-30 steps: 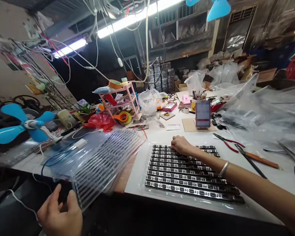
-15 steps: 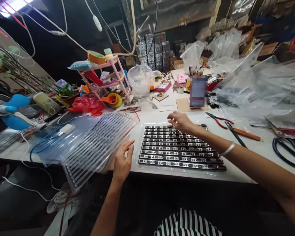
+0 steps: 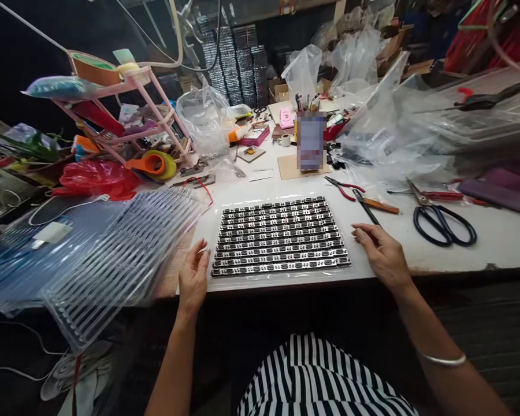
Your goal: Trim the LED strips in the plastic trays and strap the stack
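Observation:
A clear plastic tray point(image 3: 281, 281) lies on the white worktable, holding rows of black strips with silver metal connectors point(image 3: 281, 237). My left hand point(image 3: 193, 278) is at the tray's left edge, its fingers loosely bent and the thumb a little apart. Whether its fingertips touch the rim I cannot tell. Just off the tray's right side, my right hand point(image 3: 383, 254) has its fingers stretched toward the rows, with nothing visible in it. Left of my left hand, empty clear ribbed trays point(image 3: 125, 260) lie stacked at a slant, overhanging the front edge.
Pliers point(image 3: 345, 188), an orange-handled tool point(image 3: 377, 205) and large black-handled scissors point(image 3: 445, 226) lie on the right. A pink rack point(image 3: 156, 110) stands at the back left beside a red plastic bag point(image 3: 97, 178). Clear plastic bags point(image 3: 385, 138) pile up at the back right.
My right hand has come back from the far rows to the tray's right side. My left hand stays by the left edge. The view has turned to the right.

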`<state>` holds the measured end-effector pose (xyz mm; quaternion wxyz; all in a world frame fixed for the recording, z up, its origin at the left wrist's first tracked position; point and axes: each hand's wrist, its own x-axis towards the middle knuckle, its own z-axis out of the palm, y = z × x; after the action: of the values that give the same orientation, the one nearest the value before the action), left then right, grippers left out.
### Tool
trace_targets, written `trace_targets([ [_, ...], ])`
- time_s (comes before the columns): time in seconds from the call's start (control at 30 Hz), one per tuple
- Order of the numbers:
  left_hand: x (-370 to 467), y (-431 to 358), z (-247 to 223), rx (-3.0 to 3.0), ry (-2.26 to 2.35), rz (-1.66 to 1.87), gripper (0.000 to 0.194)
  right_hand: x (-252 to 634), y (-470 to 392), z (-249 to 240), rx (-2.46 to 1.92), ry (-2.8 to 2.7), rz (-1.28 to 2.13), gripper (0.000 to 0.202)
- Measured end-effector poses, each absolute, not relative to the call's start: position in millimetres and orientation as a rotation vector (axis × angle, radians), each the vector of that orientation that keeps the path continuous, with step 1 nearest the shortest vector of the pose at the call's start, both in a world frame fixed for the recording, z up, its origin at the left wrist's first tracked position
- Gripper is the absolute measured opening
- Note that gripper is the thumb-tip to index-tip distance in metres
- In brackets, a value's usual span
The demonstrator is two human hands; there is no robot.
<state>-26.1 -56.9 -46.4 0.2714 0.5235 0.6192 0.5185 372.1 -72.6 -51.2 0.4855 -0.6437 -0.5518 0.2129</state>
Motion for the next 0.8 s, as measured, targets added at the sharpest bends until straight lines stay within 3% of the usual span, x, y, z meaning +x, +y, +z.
trace_targets([
  [0.37, -25, -58, -44, 1.741, 1.819, 1.231, 0.045, 372, -71, -53, -1.542, -1.568, 0.325, 0.033],
  [0.57, -25, -57, -43, 1.935, 1.849, 1.114, 0.042, 374, -72, -49, -1.623, -1.495, 0.446, 0.035],
  [0.8, 9, -3, 14, 2.387, 1.682, 0.848, 0.026, 368, -57, -42, -1.737, -1.484, 0.556, 0.043],
])
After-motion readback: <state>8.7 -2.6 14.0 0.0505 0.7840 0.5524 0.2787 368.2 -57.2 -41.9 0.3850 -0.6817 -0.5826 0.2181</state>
